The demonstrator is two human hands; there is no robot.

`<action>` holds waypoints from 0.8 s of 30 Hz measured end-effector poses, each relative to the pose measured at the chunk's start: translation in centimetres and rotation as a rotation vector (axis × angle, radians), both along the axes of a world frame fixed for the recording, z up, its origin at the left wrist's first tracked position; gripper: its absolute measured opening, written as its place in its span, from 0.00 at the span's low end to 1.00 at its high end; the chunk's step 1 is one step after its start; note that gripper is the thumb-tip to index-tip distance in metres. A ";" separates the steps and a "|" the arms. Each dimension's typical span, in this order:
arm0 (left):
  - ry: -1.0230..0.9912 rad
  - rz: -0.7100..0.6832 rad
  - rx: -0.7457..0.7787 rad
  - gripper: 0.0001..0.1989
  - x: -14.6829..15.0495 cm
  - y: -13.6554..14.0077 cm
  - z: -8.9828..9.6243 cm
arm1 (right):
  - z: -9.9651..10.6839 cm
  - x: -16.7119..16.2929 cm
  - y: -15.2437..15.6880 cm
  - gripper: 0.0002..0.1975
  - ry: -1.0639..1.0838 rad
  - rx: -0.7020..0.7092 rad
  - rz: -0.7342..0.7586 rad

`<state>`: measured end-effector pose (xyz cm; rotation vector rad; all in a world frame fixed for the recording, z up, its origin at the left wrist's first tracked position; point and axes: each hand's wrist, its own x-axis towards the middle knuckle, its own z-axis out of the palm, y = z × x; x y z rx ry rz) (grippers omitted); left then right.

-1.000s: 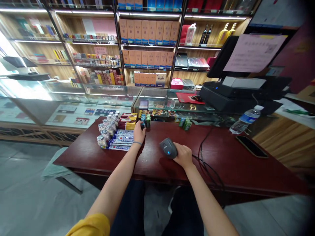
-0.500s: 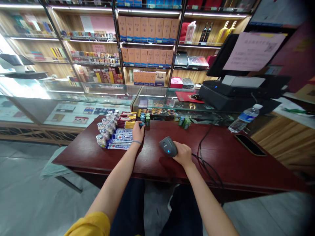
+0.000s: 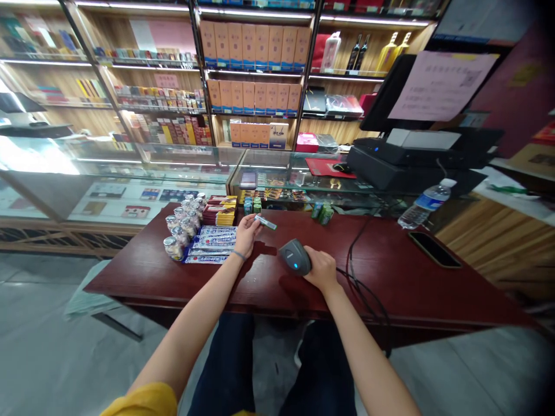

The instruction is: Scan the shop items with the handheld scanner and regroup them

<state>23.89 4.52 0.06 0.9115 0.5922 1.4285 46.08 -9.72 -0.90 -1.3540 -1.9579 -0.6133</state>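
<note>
On the dark red table [image 3: 390,283], at the middle of its width, both of the person's hands are at work. The left hand [image 3: 245,235] pinches a slim green-and-white pack [image 3: 266,222] between thumb and fingertips, the gap between them narrow. The pack is held above the tabletop, its free end pointing right and slightly toward the near side; a shadow lies beneath. The right hand [image 3: 321,270] is closed around a dark handheld scanner [image 3: 295,257], with its head turned left and a blue light lit. A black cable [image 3: 353,276] runs on the table to the right of that hand.

Just left of the left hand lie blue-and-white packets [image 3: 211,245], overlapping in a pile. Beyond them stand red-and-yellow packs [image 3: 219,210] in a block; farther left, lidded jars [image 3: 180,231] stand in rows. Small blue and green packs [image 3: 252,205] stand at the far edge, near the left hand. A second small group of packs [image 3: 322,212] stands farther right along that edge. At the right, a water bottle [image 3: 427,203] is beside a phone [image 3: 435,249], which lies flat.
</note>
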 end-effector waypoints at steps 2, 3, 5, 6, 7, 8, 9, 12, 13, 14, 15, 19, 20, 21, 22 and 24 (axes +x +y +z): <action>-0.032 -0.005 -0.018 0.17 0.1 0.1 -0.3 | 0.0 0.0 -0.1 0.22 -0.003 -0.012 0.005; -0.047 -0.001 -0.023 0.17 0.0 0.2 -0.4 | 0.1 -0.1 -0.1 0.22 -0.005 -0.014 0.012; -0.076 0.015 -0.025 0.16 -0.1 0.4 -0.6 | 0.2 -0.2 -0.2 0.20 -0.007 -0.021 0.027; -0.087 0.025 -0.025 0.16 -0.1 0.5 -0.7 | 0.3 -0.3 -0.2 0.19 -0.009 -0.028 0.033; -0.095 0.034 -0.023 0.15 -0.1 0.5 -0.7 | 0.4 -0.3 -0.2 0.18 -0.010 -0.036 0.036; -0.100 0.039 -0.021 0.15 -0.2 0.6 -0.7 | 0.5 -0.4 -0.2 0.17 -0.009 -0.042 0.037; -0.103 0.044 -0.021 0.15 -0.2 0.6 -0.7 | 0.5 -0.4 -0.2 0.17 -0.009 -0.046 0.037; -0.103 0.051 -0.046 0.15 -0.2 0.6 -0.6 | 0.6 -0.3 -0.2 0.18 -0.006 -0.034 0.040; -0.104 0.053 -0.060 0.15 -0.2 0.6 -0.6 | 0.5 -0.3 -0.2 0.18 -0.004 -0.026 0.039; -0.104 0.054 -0.072 0.16 -0.2 0.6 -0.6 | 0.5 -0.3 -0.3 0.19 -0.003 -0.020 0.037; -0.103 0.052 -0.078 0.16 -0.2 0.6 -0.5 | 0.4 -0.2 -0.2 0.19 -0.002 -0.013 0.036; -0.058 0.028 -0.059 0.18 -0.4 0.5 -0.4 | 0.5 0.0 -0.2 0.18 0.005 0.010 0.033; -0.030 0.022 -0.052 0.18 -0.4 0.4 -0.4 | 0.5 0.1 -0.2 0.18 0.009 0.011 0.029; 0.004 0.020 -0.045 0.19 -0.3 0.3 -0.3 | 0.7 0.3 -0.2 0.18 0.015 0.007 0.022; 0.040 0.021 -0.037 0.19 -0.2 0.1 -0.2 | 0.8 0.5 -0.3 0.18 0.023 -0.003 0.010; 0.113 0.033 -0.015 0.21 0.1 -0.1 0.0 | 1.0 1.3 -0.4 0.18 0.037 -0.020 -0.018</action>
